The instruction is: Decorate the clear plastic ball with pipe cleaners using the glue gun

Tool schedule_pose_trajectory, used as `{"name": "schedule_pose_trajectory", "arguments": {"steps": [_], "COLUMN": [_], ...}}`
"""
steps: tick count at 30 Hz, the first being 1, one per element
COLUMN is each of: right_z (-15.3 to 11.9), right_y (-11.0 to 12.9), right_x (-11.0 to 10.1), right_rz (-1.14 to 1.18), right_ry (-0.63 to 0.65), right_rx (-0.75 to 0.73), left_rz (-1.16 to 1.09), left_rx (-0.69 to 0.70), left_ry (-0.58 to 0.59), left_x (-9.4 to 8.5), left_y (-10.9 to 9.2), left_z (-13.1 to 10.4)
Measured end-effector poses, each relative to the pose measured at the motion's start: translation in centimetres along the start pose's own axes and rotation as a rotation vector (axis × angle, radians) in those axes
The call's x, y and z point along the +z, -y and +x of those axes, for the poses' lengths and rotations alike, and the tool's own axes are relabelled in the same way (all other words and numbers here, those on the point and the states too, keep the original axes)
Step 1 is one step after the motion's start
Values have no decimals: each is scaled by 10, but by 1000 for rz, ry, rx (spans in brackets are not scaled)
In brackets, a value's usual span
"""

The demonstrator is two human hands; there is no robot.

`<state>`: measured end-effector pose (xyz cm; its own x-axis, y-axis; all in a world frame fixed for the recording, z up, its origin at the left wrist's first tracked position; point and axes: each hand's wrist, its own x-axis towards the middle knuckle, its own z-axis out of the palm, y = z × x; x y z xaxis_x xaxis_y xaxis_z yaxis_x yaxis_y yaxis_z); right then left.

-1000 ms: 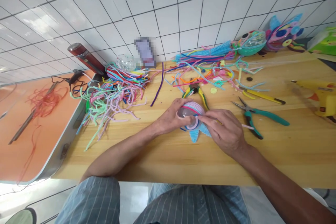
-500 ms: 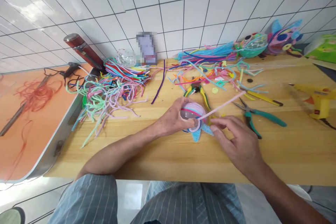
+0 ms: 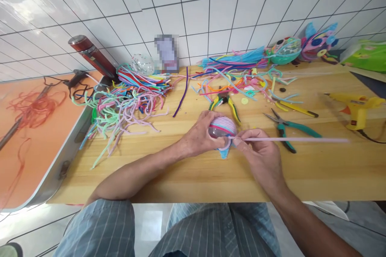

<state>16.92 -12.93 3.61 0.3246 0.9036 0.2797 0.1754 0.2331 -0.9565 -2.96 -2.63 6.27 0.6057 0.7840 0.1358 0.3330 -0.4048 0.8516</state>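
My left hand is wrapped round a clear plastic ball whose upper part is covered with pink, lilac and blue pipe cleaners. A light blue fuzzy point sticks out below it. The thumb presses at a ring of pale pipe cleaner on the ball's near side. From there a pink pipe cleaner runs out straight to the right. My right hand pinches it close to the ball. Behind the ball lie yellow-and-green cutting pliers; to the right are teal needle-nose pliers.
Bundled and loose pipe cleaners spread at the left, near a red thermos. A yellow utility knife and a yellow glue gun lie at the right. Decorated balls stand by the tiled wall, left of a green package.
My right hand has moved left to the ball and closed on the pink pipe cleaner. That strand swung from slanting up and right to nearly level. My left hand keeps its hold.
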Motion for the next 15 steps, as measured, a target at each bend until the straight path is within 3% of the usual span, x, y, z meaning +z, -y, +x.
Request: {"name": "schedule_pose_trajectory", "arguments": {"steps": [5,15], "right_z": [-8,-9], "right_y": [8,9], "right_x": [13,13], "right_rz": [-2,-219], "right_ry": [-83,-52], "right_rx": [-48,-271], "left_rz": [1,-52], "left_rx": [9,-25], "left_ry": [-27,-21], "left_x": [3,2], "left_y": [3,-1], "left_z": [-2,-4]}}
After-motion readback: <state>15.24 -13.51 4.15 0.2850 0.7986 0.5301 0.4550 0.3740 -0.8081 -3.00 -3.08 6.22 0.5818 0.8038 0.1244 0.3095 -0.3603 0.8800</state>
